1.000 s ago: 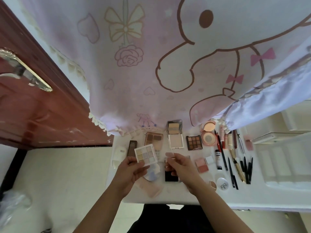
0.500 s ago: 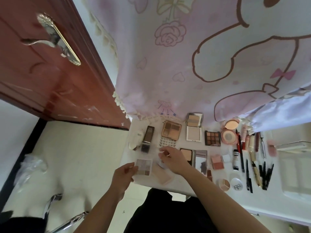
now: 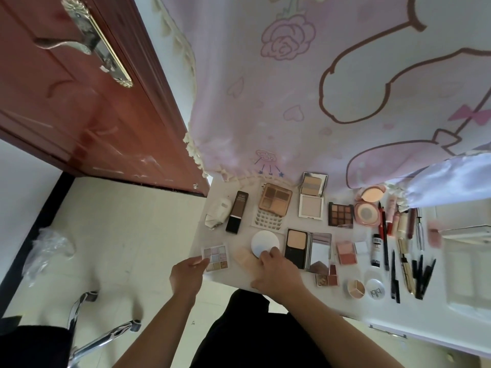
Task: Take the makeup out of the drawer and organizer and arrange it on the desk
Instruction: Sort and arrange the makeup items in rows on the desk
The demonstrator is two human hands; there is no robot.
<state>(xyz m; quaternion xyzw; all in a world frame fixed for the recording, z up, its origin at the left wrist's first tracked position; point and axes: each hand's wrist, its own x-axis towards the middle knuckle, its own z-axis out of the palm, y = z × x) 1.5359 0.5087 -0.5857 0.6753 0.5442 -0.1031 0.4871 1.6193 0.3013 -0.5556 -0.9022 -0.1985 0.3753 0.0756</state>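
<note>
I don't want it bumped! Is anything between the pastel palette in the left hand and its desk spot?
Nothing visible. The pastel palette already sits on the desk corner, left hand holding its edge; the beige sponge lies beside it, apart.

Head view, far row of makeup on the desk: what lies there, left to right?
white tube → brown bottle → tan eyeshadow palette → white powder compact → dark nine-pan palette → pink cushion compact
</note>
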